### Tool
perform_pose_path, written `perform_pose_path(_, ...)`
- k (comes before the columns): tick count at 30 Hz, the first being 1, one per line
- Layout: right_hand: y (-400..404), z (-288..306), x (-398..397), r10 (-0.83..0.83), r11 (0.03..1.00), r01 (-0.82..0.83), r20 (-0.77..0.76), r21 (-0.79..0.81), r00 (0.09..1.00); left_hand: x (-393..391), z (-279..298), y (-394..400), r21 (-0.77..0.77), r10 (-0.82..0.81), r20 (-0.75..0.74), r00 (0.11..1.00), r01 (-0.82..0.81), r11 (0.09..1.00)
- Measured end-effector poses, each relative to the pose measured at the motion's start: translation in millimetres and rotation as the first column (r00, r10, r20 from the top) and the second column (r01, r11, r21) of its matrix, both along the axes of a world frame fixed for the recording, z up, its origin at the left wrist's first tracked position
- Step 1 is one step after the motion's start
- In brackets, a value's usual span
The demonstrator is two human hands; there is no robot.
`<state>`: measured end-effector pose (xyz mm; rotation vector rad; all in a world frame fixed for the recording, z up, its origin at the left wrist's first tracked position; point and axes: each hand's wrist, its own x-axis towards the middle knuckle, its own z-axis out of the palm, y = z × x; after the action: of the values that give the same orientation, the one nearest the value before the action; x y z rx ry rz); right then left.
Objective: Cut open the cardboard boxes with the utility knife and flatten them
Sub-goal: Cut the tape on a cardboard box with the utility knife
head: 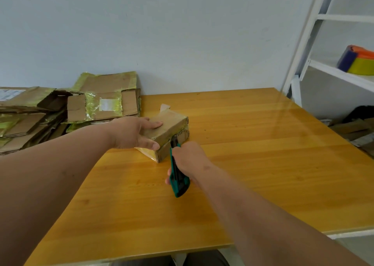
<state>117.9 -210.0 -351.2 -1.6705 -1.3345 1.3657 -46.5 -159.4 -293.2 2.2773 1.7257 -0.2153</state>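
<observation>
A wooden table [242, 164] with a glossy orange-brown top fills most of the view, pushed against a pale wall [162, 32]. At the table's far left corner lies a pile of flattened cardboard [60, 111], much of it covered in yellowish tape. To the right stands a white metal shelf [323, 69] holding a roll of coloured tape [356, 62].

Near the middle of the table sits a small cardboard box [168, 133], taped and still closed. The left hand [131, 133] rests on the box's top left part, fingers straight across the lid and thumb against the near side. The right hand [188, 160] grips a green and black utility knife [178, 176], fingers curled round its handle. The knife's tip meets the near side of the box, at the seam below the lid.
</observation>
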Motion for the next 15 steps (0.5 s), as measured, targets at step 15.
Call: perform_pose_path(15,-6,2,21,0.058,0.995,-0.064,-0.073,-0.076,0.996,0,6,0,-0.090,-0.018,-0.051,0.999,0.014,0.996)
